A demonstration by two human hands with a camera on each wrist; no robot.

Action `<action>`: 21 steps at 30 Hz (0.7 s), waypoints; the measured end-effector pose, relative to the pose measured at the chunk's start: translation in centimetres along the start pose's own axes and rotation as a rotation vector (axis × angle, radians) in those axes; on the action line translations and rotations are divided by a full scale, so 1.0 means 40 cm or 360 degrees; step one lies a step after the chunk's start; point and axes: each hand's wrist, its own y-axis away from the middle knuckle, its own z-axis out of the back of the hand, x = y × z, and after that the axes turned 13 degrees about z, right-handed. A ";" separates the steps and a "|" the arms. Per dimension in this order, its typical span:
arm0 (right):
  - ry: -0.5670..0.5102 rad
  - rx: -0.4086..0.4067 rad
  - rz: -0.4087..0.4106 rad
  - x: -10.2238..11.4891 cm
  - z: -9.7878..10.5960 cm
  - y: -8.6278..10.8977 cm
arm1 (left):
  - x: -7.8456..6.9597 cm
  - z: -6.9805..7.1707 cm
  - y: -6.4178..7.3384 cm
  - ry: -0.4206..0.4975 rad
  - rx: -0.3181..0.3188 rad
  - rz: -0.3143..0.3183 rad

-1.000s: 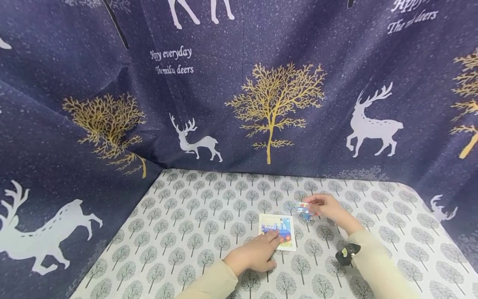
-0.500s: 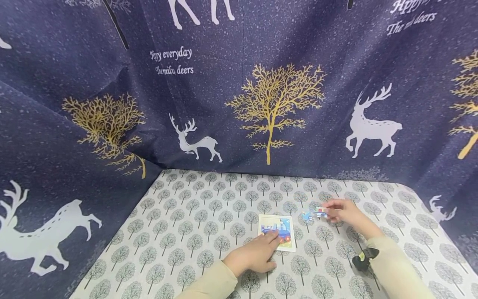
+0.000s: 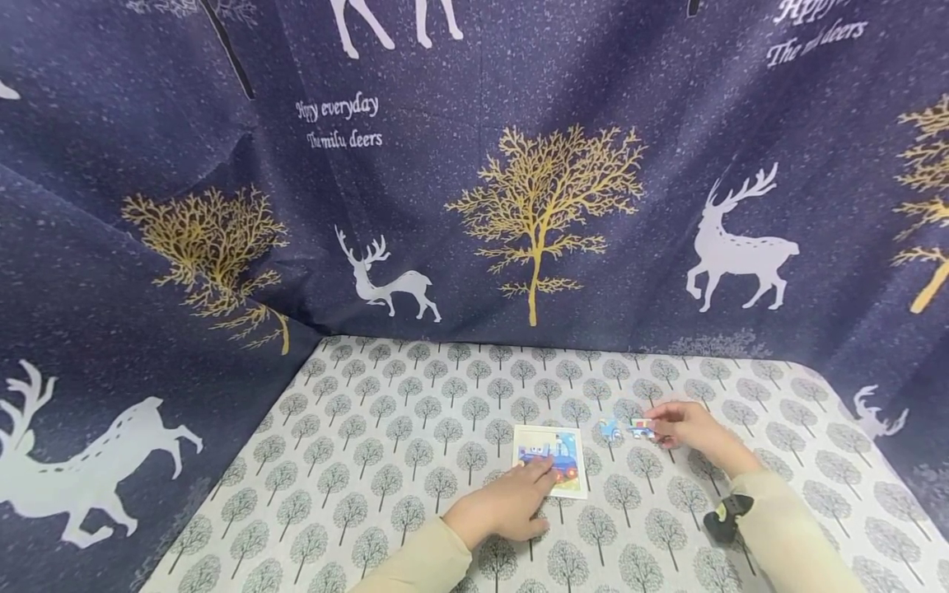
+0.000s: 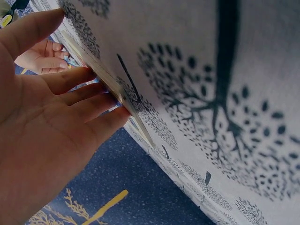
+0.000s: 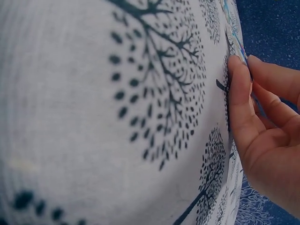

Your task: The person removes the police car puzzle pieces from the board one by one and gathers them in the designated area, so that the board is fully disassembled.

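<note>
A small framed jigsaw puzzle (image 3: 582, 461) with a blue vehicle picture lies on the table. The fingers of my left hand (image 3: 500, 502) rest on its lower left part and cover some of the picture. In the left wrist view these fingers look nearly straight against the thin puzzle board (image 4: 105, 75). To the right of the frame, my right hand (image 3: 689, 430) pinches a small red, white and blue puzzle piece (image 3: 641, 428) between thumb and fingers, low over the cloth. Just left of that piece lies a light blue puzzle piece (image 3: 610, 430).
A white cloth (image 3: 415, 461) printed with grey trees covers the table. Behind and to the left hangs a dark blue curtain (image 3: 474, 247) with deer and golden trees. A black strap (image 3: 728, 517) is on the right sleeve.
My right hand has moved right with its puzzle piece, from above the light blue piece to beside it, then slightly lower. My left hand has stayed on the puzzle.
</note>
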 end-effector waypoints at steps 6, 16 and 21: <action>0.0055 -0.0006 0.0041 0.008 -0.004 0.004 | 0.001 -0.004 -0.006 -0.0007 -0.0007 0.0004; 0.0205 0.0000 0.0091 0.005 -0.009 -0.001 | -0.001 0.002 -0.001 0.0030 0.0007 0.0010; 0.0253 -0.0010 0.0081 0.007 -0.012 -0.001 | -0.004 0.010 0.007 0.0060 0.0017 0.0019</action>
